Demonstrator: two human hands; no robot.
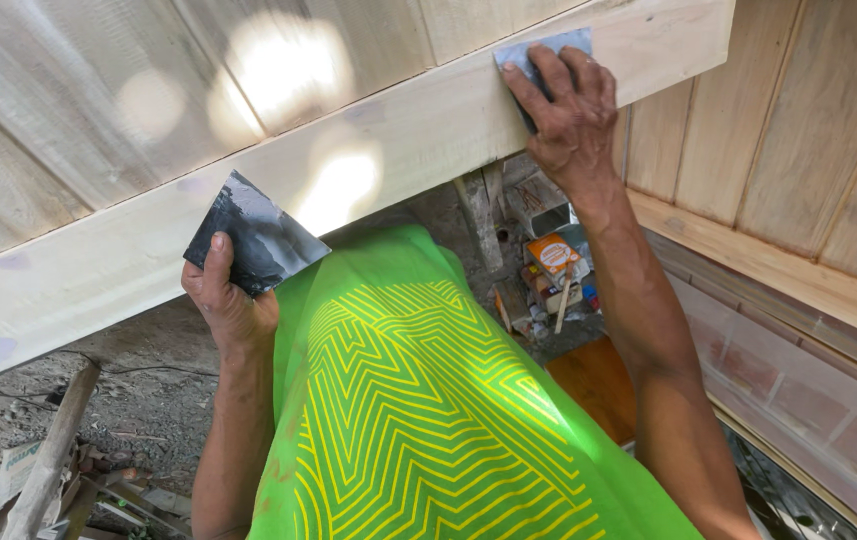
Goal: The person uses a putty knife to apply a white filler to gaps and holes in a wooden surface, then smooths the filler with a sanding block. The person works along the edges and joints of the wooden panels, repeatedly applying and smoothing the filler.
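Observation:
My left hand (228, 305) grips a dark, smeared square scraper plate (258, 238) by its lower corner, held just off the edge of a pale wooden door panel (148, 110). My right hand (568, 110) presses a small grey pad (538, 48) flat against the panel's broad frame rail (428, 130), fingers spread over it. Patches of light grey filler show on the rail at the far left. My green garment with yellow zigzag lines (418, 400) fills the lower middle.
A second pale wooden panel (808, 150) leans at the right above a brick-patterned surface (798, 390). Small boxes and cans (553, 270) sit on the dirt ground beneath the panel. Timber scraps (48, 460) lie at lower left.

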